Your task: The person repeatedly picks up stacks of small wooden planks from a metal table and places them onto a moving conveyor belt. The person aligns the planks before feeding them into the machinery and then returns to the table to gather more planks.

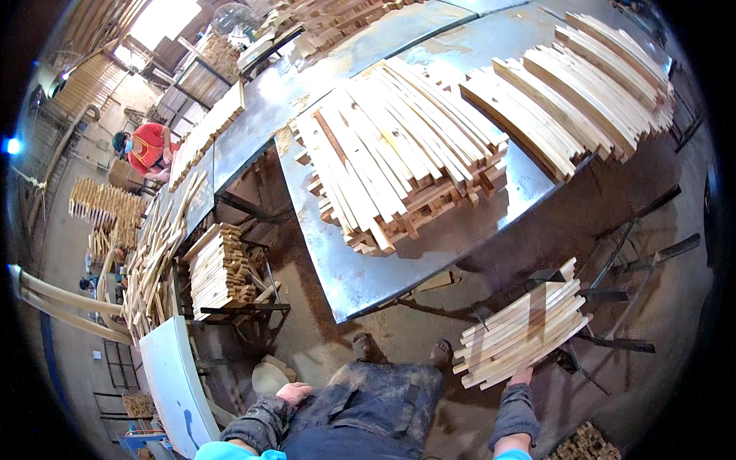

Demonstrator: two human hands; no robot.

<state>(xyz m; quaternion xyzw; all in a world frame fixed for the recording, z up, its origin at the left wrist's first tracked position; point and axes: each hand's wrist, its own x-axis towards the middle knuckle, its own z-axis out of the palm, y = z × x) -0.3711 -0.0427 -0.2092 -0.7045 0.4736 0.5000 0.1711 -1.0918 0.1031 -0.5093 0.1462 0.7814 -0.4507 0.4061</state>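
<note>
Low beside my lap, my left hand holds nothing that shows; its fingers look loosely stretched near the dark apron. My right hand is at the near edge of a layer of pale, slightly curved wooden strips, its fingers closed at the nearest strip's edge and partly hidden. Those strips lie side by side on a low dark metal stand at the right. In front of me, a large pile of wooden strips rests on a metal-topped table.
More curved wooden pieces stand in rows at the table's far right. On the left are a white panel, a stack of wooden pieces and long loose strips. A person in red works at the far left. Wood blocks lie lower right.
</note>
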